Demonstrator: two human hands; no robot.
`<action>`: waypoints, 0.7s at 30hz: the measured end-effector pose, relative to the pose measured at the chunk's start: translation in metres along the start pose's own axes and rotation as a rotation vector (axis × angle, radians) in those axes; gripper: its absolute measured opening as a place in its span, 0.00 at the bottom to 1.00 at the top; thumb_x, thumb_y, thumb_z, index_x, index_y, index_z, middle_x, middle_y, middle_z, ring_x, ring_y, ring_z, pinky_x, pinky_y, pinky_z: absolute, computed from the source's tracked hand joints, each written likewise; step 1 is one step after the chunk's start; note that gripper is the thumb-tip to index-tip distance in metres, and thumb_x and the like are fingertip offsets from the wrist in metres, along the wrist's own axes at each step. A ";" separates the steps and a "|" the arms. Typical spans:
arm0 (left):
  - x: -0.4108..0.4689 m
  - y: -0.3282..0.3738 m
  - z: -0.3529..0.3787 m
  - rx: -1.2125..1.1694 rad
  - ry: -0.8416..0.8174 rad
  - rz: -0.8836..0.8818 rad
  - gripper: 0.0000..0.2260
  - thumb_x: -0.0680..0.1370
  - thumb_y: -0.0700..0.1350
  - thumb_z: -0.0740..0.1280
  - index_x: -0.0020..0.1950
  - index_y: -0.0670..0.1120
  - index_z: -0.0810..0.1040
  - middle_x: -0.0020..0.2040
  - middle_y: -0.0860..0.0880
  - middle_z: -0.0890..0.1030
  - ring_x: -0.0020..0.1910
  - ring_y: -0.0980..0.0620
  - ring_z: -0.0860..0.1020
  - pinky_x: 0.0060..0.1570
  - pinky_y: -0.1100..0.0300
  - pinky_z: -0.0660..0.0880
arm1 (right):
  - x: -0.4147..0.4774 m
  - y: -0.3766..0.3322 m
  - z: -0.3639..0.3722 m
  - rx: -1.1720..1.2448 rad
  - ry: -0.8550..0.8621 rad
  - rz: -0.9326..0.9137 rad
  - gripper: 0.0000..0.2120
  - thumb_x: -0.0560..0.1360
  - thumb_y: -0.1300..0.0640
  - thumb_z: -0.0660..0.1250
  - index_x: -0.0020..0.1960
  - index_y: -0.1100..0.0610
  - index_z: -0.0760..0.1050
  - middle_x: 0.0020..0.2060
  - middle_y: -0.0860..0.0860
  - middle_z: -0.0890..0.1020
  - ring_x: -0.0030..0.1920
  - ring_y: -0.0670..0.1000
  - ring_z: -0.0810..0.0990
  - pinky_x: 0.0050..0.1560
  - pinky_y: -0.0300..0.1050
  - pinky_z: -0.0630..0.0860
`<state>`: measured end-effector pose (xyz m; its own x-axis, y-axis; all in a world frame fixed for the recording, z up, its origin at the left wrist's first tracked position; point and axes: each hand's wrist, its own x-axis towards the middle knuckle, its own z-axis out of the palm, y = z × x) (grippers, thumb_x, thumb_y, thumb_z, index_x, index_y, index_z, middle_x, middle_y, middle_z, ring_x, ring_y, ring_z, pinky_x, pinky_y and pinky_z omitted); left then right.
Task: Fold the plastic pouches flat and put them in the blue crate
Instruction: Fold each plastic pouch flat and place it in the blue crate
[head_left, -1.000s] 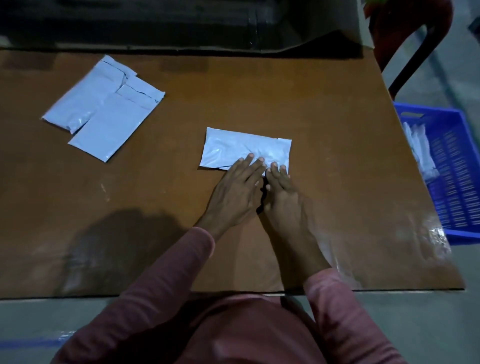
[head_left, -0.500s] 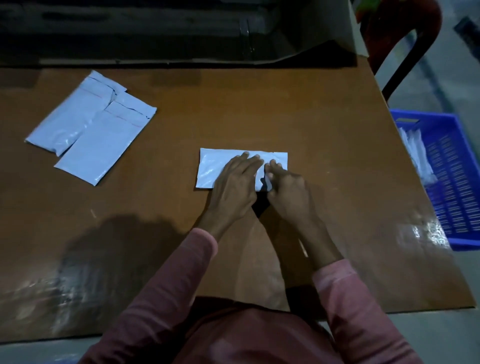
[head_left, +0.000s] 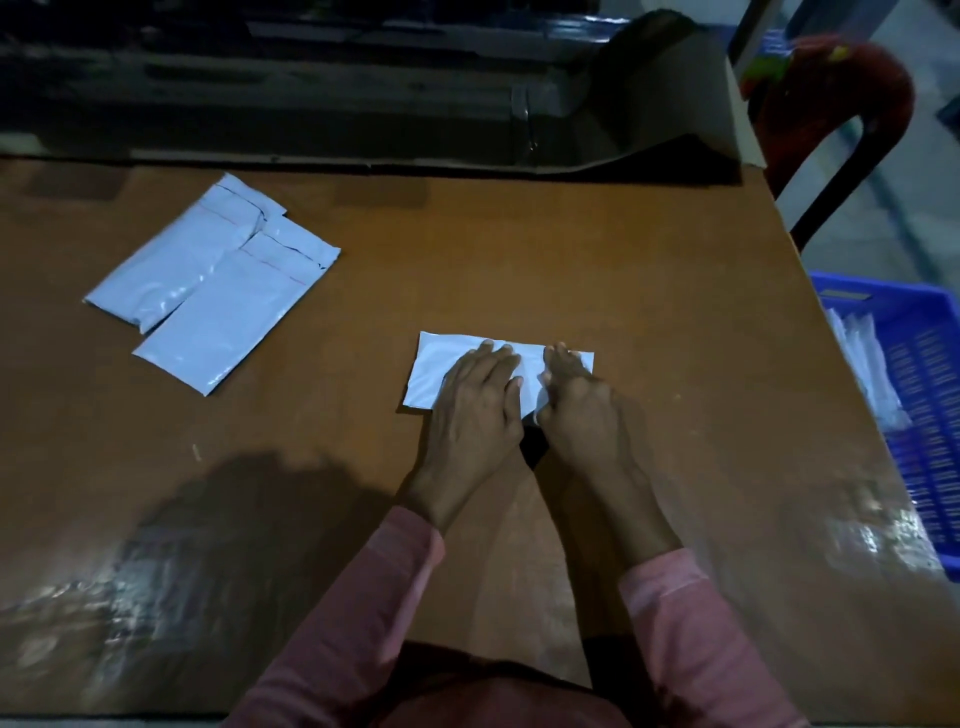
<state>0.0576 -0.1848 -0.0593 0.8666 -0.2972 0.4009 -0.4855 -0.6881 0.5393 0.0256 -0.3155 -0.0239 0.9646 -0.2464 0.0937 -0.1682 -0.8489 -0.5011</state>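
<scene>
A white plastic pouch (head_left: 431, 371), folded into a small rectangle, lies on the brown table (head_left: 519, 249) in front of me. My left hand (head_left: 475, 410) lies flat on its middle with the fingers straight. Beside it, my right hand (head_left: 579, 405) presses the right part of the pouch with its fingertips, knuckles raised. Both hands cover most of the pouch's near edge. Two unfolded pouches (head_left: 208, 280) lie overlapping at the table's far left. The blue crate (head_left: 930, 415) stands off the table's right edge with folded pouches (head_left: 867, 374) inside it.
A cardboard sheet (head_left: 675, 104) leans along the table's far edge. Behind the far right corner stands a red chair (head_left: 831, 119). The table's right edge runs close to the crate.
Both hands have slid forward from the pouch's near edge onto its top. The pouch stays in the same spot on the table; the camera has tilted.
</scene>
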 end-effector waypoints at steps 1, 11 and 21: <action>0.000 0.000 0.000 -0.012 -0.002 -0.003 0.18 0.83 0.45 0.59 0.65 0.40 0.81 0.66 0.43 0.82 0.71 0.45 0.76 0.71 0.48 0.71 | 0.001 0.000 -0.001 -0.019 -0.014 -0.009 0.18 0.79 0.66 0.63 0.68 0.67 0.75 0.69 0.65 0.75 0.69 0.64 0.75 0.58 0.58 0.80; -0.028 -0.015 -0.020 0.046 0.033 0.033 0.17 0.84 0.40 0.61 0.71 0.38 0.76 0.70 0.42 0.78 0.75 0.45 0.71 0.75 0.47 0.66 | -0.016 -0.018 0.002 0.058 -0.024 -0.145 0.23 0.79 0.59 0.56 0.71 0.64 0.73 0.72 0.60 0.73 0.76 0.61 0.66 0.71 0.52 0.67; -0.043 -0.001 -0.050 0.056 0.041 -0.054 0.14 0.81 0.42 0.64 0.64 0.42 0.83 0.62 0.46 0.84 0.66 0.47 0.79 0.63 0.53 0.77 | -0.041 -0.038 -0.002 0.007 -0.007 -0.168 0.18 0.78 0.65 0.61 0.66 0.66 0.77 0.69 0.61 0.76 0.75 0.64 0.68 0.66 0.58 0.73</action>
<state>0.0153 -0.1384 -0.0394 0.8852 -0.2321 0.4031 -0.4301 -0.7388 0.5189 -0.0079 -0.2741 -0.0067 0.9804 -0.0977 0.1709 -0.0028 -0.8748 -0.4845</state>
